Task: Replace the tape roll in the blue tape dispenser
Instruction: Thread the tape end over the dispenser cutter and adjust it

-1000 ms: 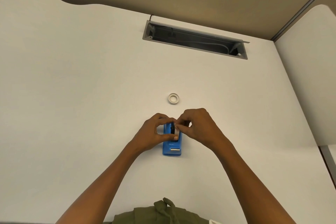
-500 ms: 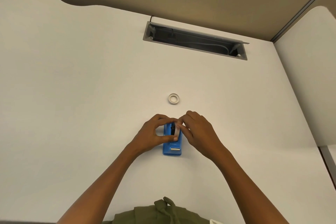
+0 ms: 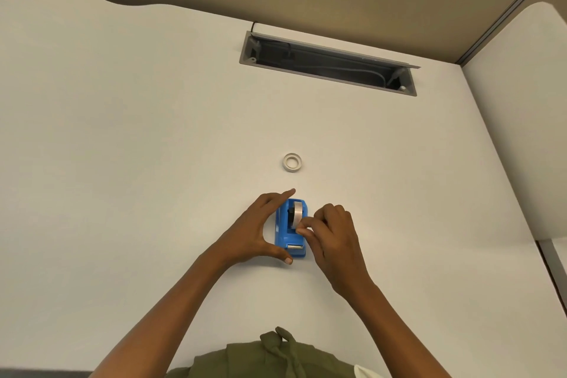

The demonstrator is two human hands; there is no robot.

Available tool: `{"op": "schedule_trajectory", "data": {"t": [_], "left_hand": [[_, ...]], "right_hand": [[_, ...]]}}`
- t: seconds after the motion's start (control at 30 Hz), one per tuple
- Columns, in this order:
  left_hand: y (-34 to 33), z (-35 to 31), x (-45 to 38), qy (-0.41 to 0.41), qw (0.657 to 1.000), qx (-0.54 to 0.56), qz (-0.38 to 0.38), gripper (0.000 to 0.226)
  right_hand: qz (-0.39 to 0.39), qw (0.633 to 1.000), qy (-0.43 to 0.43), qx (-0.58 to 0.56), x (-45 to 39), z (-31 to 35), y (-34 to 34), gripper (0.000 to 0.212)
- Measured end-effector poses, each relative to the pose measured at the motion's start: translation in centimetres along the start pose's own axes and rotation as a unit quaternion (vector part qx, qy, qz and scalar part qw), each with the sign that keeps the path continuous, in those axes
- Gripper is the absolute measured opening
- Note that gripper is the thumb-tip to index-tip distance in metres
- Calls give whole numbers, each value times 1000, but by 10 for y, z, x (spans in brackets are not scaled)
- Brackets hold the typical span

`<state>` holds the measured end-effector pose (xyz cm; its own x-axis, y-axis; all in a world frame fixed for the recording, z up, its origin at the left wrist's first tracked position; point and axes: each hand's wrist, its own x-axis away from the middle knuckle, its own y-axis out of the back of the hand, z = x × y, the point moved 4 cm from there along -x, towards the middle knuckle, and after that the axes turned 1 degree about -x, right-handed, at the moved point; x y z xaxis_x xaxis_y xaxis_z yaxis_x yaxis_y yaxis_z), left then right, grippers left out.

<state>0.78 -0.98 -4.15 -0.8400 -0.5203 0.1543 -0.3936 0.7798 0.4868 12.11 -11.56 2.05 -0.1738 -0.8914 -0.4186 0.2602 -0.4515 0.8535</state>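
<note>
The blue tape dispenser (image 3: 290, 232) stands on the white desk, its metal cutter at the near end. A tape roll (image 3: 297, 212) sits upright in its well. My left hand (image 3: 256, 228) brackets the dispenser's left side, index finger stretched along the far end and thumb at the near corner. My right hand (image 3: 328, 232) is at the dispenser's right side, thumb and fingertips pinching the tape end just below the roll. A white ring-shaped roll (image 3: 291, 162) lies flat on the desk beyond the dispenser.
A grey cable tray slot (image 3: 328, 63) with cords is cut into the far part of the white desk (image 3: 138, 163). A beige partition runs behind it. A second desk section stands at the right, with a gap beside it.
Both hands have come off the top of the roll. The left now spans the dispenser's side with fingers straight; the right has drawn back toward me, pinching at the roll's near side.
</note>
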Motion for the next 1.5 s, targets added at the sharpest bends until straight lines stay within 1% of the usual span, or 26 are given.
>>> {"op": "schedule_trajectory", "data": {"t": [0.03, 0.2, 0.43, 0.67, 1.13, 1.5], "left_hand": [[-1, 1, 0, -1, 1000, -4, -1, 108], [-2, 4, -1, -1, 1000, -12, -9, 104], [-3, 7, -2, 7, 1000, -12, -16, 105], [-2, 6, -2, 8, 1000, -17, -15, 103], [-1, 5, -1, 2, 1000, -14, -18, 103], [-1, 4, 0, 0, 1000, -4, -17, 101]], "right_hand": [[-9, 1000, 1, -1, 2, 0, 0, 52], [-49, 999, 12, 8, 11, 2, -1, 48], [-63, 998, 22, 17, 20, 4, -1, 41], [-88, 995, 32, 29, 24, 7, 0, 50], [-91, 995, 39, 21, 30, 12, 4, 48], [-67, 997, 40, 28, 38, 12, 0, 50]]}}
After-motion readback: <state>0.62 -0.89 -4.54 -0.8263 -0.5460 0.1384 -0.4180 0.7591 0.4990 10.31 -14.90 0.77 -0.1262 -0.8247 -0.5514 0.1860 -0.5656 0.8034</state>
